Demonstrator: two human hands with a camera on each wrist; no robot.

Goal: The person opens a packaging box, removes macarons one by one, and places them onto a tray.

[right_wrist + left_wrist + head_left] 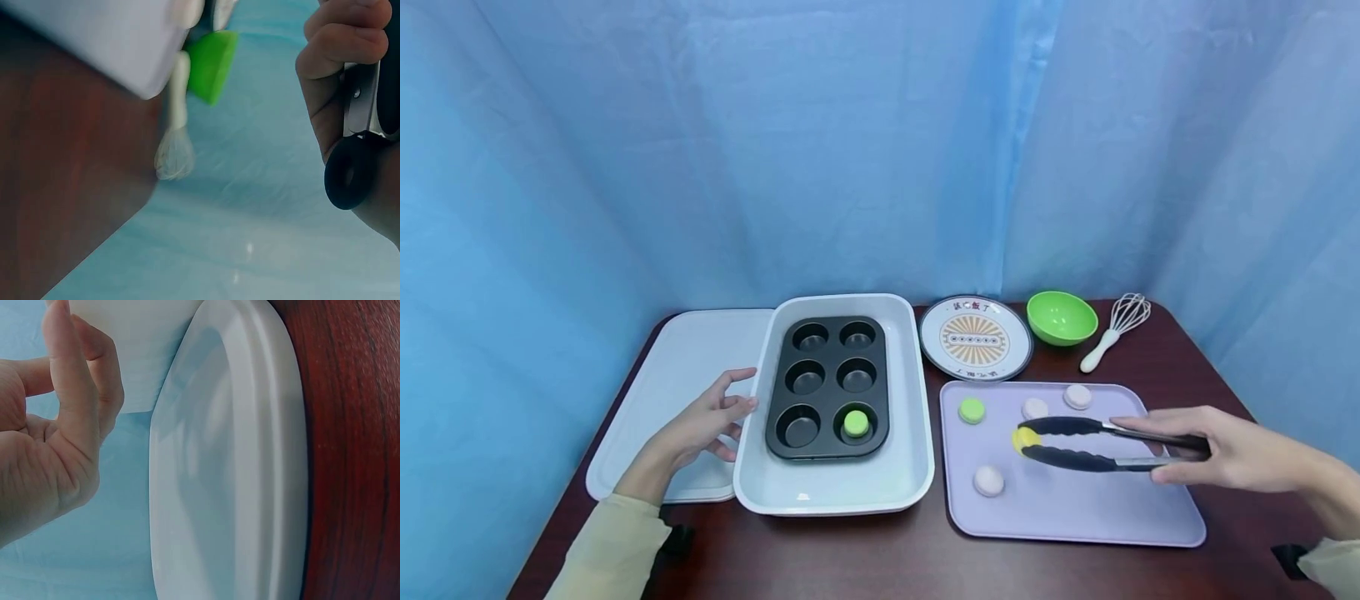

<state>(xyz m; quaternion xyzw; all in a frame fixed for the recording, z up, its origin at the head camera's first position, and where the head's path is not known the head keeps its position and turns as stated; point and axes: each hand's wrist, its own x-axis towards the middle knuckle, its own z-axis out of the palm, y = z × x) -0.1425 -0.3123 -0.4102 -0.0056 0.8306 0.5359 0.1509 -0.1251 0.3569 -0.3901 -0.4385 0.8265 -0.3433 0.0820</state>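
My right hand [1232, 446] grips black-and-silver tongs [1071, 427], whose tips close on a yellow macaron [1025, 439] over the lilac tray [1120, 508]. On that tray lie a green macaron [972, 410] and three pale ones, one of them [988, 480] towards the near left. My left hand [703, 425] is at the left rim of the white basin [833, 500], fingers loosely bent and holding nothing. Inside the basin sits a dark muffin pan [829, 387], with another green macaron [855, 423] in its near right cup. The tongs' hinge end [356, 169] shows beneath my right palm.
A white board [662, 400] lies left of the basin, partly under my left hand. Behind the lilac tray are a patterned plate [976, 339], a green bowl [1062, 318] and a whisk [1116, 329]. Blue curtain [850, 150] hangs around the dark wooden table [760, 558].
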